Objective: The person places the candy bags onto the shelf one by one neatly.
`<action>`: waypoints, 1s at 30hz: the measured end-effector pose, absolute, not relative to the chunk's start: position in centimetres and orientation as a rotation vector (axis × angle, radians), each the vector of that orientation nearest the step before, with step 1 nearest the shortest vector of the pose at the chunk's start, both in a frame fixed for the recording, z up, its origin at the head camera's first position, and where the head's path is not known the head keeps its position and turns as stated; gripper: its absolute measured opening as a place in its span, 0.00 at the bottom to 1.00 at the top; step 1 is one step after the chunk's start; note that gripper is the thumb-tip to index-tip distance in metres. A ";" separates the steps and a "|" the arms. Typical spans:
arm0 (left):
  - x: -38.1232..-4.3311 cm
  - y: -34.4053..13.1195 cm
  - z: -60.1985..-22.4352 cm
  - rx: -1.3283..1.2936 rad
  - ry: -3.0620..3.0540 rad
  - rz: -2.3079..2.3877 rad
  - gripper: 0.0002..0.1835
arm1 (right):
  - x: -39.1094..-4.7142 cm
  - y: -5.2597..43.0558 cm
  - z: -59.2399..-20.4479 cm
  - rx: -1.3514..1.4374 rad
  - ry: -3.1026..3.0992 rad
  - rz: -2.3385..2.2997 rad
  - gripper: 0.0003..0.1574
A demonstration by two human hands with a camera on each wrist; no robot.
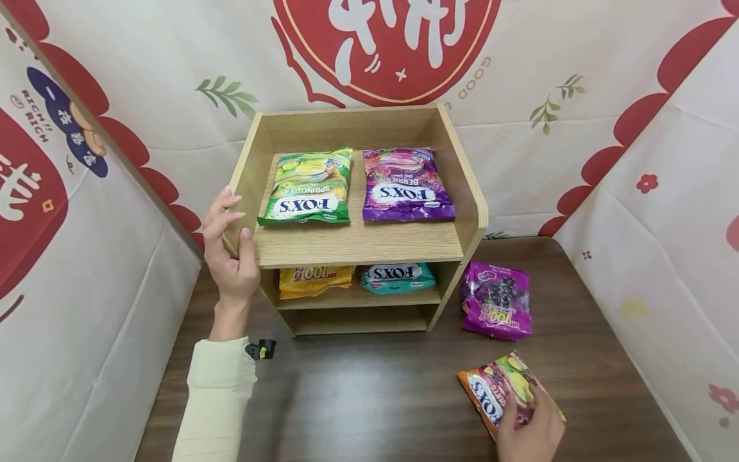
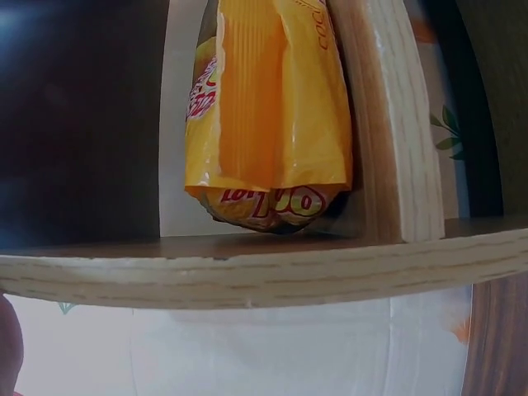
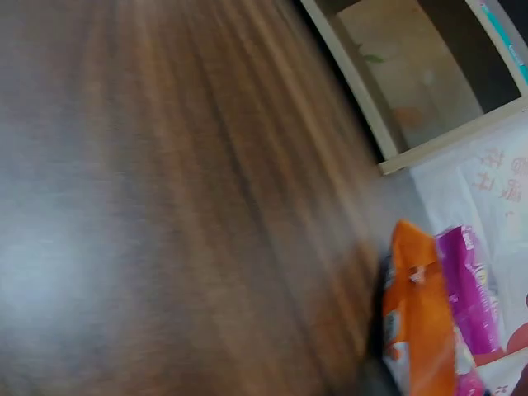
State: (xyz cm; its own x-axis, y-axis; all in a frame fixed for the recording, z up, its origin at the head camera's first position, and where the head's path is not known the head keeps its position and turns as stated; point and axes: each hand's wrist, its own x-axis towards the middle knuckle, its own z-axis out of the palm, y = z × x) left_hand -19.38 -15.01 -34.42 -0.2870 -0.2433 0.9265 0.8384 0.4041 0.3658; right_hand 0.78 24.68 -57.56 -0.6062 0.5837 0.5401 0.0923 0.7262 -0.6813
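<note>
My left hand [image 1: 231,260] grips the front edge of the left side panel of a small wooden shelf [image 1: 358,244], thumb inside and fingers along the outer side. At the lower right, my right hand [image 1: 531,423] holds an orange-edged Fox's fruits candy bag [image 1: 499,388] between thumb and fingers. That bag's orange back [image 3: 425,318] shows in the right wrist view. On the top board lie a green Fox's spring tea candy bag [image 1: 312,186] and a purple Fox's berries candy bag [image 1: 406,185]. The middle level has a yellow candy bag [image 1: 314,280] and a teal Fox's bag [image 1: 398,278].
A purple candy bag [image 1: 496,300] lies on the dark wooden table [image 1: 358,398], right of the shelf. Behind and to both sides stand walls of printed white cloth [image 1: 519,77]. A small black device [image 1: 261,350] sits at my left wrist.
</note>
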 end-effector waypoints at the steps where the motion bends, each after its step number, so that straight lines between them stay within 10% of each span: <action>1: -19.4 -15.1 -34.4 -0.554 -1.498 -1.169 0.12 | 0.9 24.7 -57.8 -0.535 -2.138 0.780 0.29; 14: -19.2 -15.2 -34.1 -0.556 -1.519 -1.161 0.11 | 1.2 23.8 -57.5 -1.232 -2.417 0.838 0.48; 30: -18.9 -14.9 -34.0 -0.565 -1.521 -1.177 0.12 | 0.9 23.8 -58.3 -1.405 -2.329 1.009 0.61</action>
State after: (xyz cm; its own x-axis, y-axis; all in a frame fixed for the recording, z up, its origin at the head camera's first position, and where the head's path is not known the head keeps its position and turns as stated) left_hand -18.87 -14.90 -34.03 -0.3075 -0.2289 0.9236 0.8366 0.3974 0.3770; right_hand 0.86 23.77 -58.28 -0.5091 0.8491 -0.1411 0.6836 0.2992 -0.6658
